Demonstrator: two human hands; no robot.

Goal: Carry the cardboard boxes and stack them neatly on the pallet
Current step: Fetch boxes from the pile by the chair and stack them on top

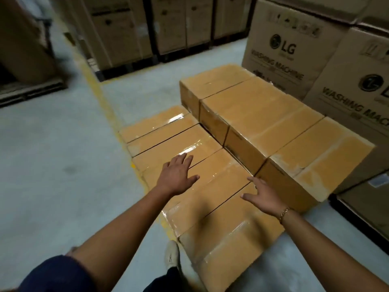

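Note:
Several taped brown cardboard boxes lie in a low row [179,142] running from mid-frame toward me. A taller second row of boxes [263,114] stands along their right side. My left hand [176,178] hovers flat, fingers straight, over a middle box [212,182] of the low row; contact with its top is unclear. My right hand [263,197], with a gold bracelet at the wrist, reaches with spread fingers to the seam between that box and the nearest box [231,234], beside the tall row's end box [315,157]. Neither hand holds anything. The pallet is hidden under the boxes.
Large washing-machine cartons [294,49] stand at the right behind the stack, and more tall cartons [147,28] line the back. A yellow floor line [101,98] runs past the stack's left side. Grey concrete floor [52,165] spreads to the left. My shoe [171,256] is by the nearest box.

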